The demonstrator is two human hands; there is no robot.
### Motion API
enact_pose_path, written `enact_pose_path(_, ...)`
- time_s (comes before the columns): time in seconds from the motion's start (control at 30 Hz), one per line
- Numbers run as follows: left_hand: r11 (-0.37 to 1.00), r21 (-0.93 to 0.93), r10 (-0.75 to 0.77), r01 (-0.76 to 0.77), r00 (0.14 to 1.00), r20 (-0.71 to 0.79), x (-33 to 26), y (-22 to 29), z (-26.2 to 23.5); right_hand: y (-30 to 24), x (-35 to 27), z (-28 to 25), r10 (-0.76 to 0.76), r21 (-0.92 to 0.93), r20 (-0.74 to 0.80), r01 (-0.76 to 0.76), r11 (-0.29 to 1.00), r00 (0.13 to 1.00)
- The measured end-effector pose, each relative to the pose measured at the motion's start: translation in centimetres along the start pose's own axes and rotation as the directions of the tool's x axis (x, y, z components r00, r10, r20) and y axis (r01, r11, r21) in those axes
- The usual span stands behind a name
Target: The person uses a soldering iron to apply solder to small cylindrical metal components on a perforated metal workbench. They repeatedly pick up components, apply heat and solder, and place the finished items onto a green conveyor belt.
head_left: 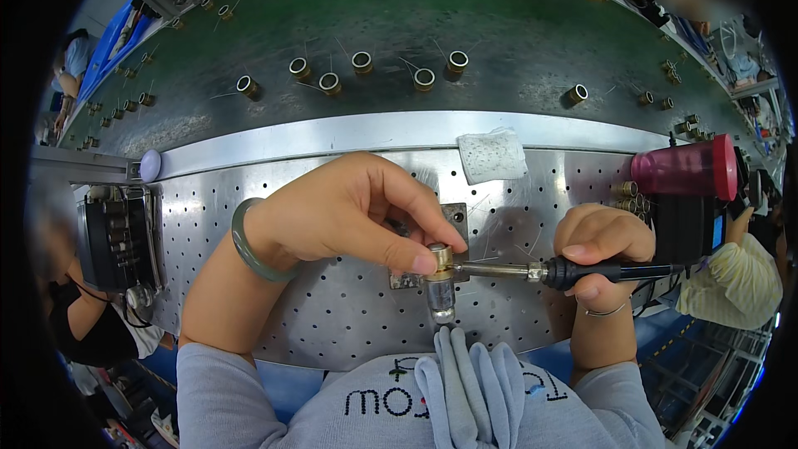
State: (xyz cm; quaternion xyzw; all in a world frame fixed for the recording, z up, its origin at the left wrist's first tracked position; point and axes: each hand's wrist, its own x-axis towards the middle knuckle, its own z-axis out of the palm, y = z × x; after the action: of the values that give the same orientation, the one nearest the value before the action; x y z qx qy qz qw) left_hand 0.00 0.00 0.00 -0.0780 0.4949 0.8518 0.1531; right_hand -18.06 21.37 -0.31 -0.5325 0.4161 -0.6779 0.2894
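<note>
Between the thumb and fingers of my left hand (pixel 353 212) is a small brass-coloured cylinder (pixel 439 256). It sits on top of a shiny metal post (pixel 441 295), above a dark block (pixel 455 216) partly hidden by my hand. My right hand (pixel 605 241) is wrapped round the black handle of a soldering iron (pixel 499 270). The iron lies level, pointing left, and its tip reaches the side of the cylinder; whether it touches is too small to tell. A green bangle is on my left wrist.
A perforated metal worktop (pixel 316 308) lies under my hands, with a white cloth pad (pixel 492 156) at its far edge. Beyond runs a green conveyor belt (pixel 515 33) carrying several upright cylinders with thin wires. A pink tumbler (pixel 682 170) stands right, a black device (pixel 116 241) left.
</note>
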Motion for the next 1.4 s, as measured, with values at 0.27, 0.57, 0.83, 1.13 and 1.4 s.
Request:
enact_pose_path(0.27,1.000,0.004,-0.004,0.004,1.000,-0.015,-0.1,0.0,0.2,-0.2,0.1,0.3,0.027,-0.025,0.001,-0.027,0.999,1.000)
enact_pose_path(0.57,1.000,-0.009,0.011,-0.011,1.000,0.006,0.1,-0.1,0.1,-0.2,-0.6,-0.4,0.015,-0.037,-0.145,-0.020,0.999,0.989)
enact_pose_path(0.83,0.944,0.252,0.296,-0.215,0.890,-0.348,-1.4,2.3,-1.4,-0.8,-0.2,0.1,0.023,-0.014,-0.263,-0.028,1.000,0.964)
enact_pose_path(1.13,0.273,0.543,0.836,0.794,0.084,-0.543,-12.7,4.9,-19.6,-0.8,-0.3,0.8,0.062,0.050,-0.292,-0.049,0.998,0.954)
enact_pose_path(1.4,-0.065,0.937,0.800,0.344,0.579,-0.157,-7.0,5.1,-11.0,-1.2,-0.2,0.7,0.159,-0.012,-0.302,-0.170,0.985,0.940)
